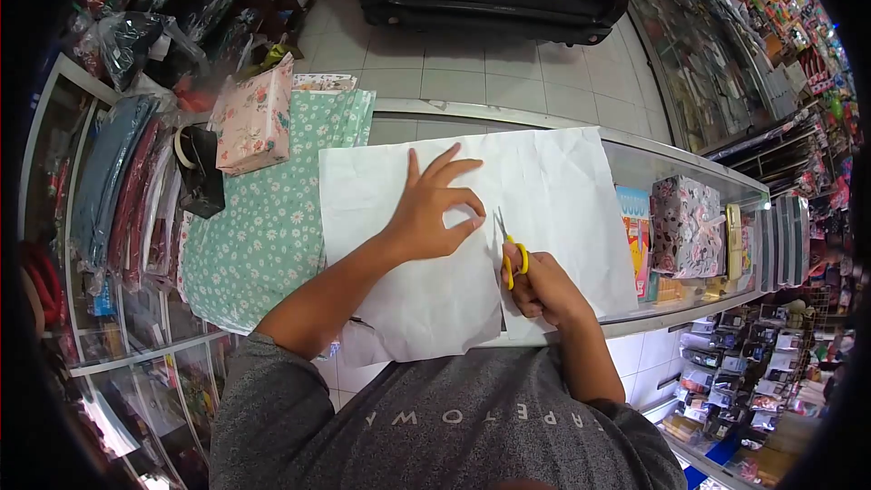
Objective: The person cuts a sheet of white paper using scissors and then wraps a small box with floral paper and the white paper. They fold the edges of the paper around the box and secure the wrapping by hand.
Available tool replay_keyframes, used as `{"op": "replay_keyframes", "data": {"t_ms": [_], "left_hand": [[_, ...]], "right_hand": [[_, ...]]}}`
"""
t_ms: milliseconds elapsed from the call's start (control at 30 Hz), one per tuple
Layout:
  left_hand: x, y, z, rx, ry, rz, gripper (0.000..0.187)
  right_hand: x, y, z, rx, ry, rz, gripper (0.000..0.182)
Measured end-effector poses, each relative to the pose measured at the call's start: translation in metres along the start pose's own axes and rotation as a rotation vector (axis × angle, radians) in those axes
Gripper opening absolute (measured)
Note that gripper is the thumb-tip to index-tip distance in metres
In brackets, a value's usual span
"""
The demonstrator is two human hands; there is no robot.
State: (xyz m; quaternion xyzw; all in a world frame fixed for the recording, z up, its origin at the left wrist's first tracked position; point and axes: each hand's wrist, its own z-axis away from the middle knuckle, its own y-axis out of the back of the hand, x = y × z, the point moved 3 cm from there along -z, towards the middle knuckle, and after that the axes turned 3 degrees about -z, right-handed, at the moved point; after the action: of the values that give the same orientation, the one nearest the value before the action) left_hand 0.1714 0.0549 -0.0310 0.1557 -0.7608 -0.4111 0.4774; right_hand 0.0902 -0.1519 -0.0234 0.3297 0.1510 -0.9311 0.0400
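A large white paper sheet (pixel 553 181) lies across the glass counter, with a cut running up from its near edge to the scissors. My right hand (pixel 544 286) holds yellow-handled scissors (pixel 517 265), the fingers in the loops. Their blades point away from me at the top of the cut and look slightly apart. Just left of the blades, my left hand (pixel 435 209) pinches the paper beside the cut between thumb and index finger. Its other fingers fan out above the sheet.
Green floral wrapping paper (pixel 259 245) lies at the left, under a pink floral box (pixel 256 122) and a black tape dispenser (pixel 200 168). A patterned box (pixel 685 227) is at the right. Packed garments (pixel 127 191) line the left side; a dark sofa-like piece (pixel 490 14) stands beyond.
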Motion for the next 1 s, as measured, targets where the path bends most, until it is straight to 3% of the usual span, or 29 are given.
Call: {"op": "replay_keyframes", "data": {"t_ms": [67, 100, 200, 467, 1000], "left_hand": [[0.007, 0.004, -0.001, -0.096, -0.153, 0.135, 0.008], [0.01, 0.004, 0.0, -0.154, -0.188, 0.122, 0.016], [0.014, 0.002, 0.001, -0.22, -0.292, 0.1, 0.02], [0.009, 0.003, -0.005, -0.181, -0.255, 0.194, 0.009], [0.013, 0.006, -0.005, -0.191, -0.224, 0.318, 0.024]], "right_hand": [[0.0, 0.002, 0.003, -0.002, 0.019, -0.003, 0.054], [0.0, 0.003, 0.003, -0.018, 0.037, -0.021, 0.054], [0.0, 0.006, 0.004, -0.047, 0.063, -0.056, 0.054], [0.0, 0.005, 0.003, -0.065, 0.0, 0.051, 0.056], [-0.012, -0.014, -0.007, -0.06, 0.014, 0.099, 0.062]]}}
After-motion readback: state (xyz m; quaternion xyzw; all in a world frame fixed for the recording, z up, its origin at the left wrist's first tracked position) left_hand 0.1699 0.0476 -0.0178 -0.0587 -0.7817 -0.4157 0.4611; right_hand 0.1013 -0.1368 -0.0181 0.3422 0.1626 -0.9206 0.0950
